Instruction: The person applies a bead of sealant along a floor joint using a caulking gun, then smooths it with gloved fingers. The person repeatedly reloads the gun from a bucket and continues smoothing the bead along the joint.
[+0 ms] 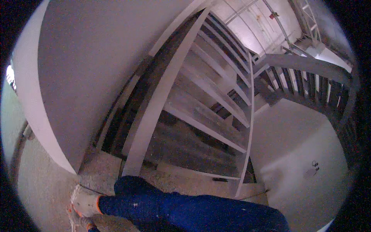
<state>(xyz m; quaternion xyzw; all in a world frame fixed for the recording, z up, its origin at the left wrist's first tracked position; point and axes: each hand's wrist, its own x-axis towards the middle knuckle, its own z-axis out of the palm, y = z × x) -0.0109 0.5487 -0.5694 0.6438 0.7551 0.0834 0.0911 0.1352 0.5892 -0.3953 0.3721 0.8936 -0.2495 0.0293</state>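
My right arm, in a dark blue sleeve, reaches across the lower part of the view to the left. My right hand (85, 200) wears a whitish work glove with an orange cuff. Its fingers look curled at the far edge, and what they hold is hard to make out. Just below it, close to the lower edge, is my left hand (80, 220), gloved and apparently closed, its dark sleeve barely showing. A narrow pale strip (74, 226) runs down beside the hands. Dim light and grain blur the fingers.
A wooden staircase (205, 104) with pale edges rises ahead. Left of it stands a large curved pale panel (89, 58). A dark railing (309, 83) and a light wall (305, 154) with small wires (315, 166) are at the right. Rough floor (38, 185) lies at the left.
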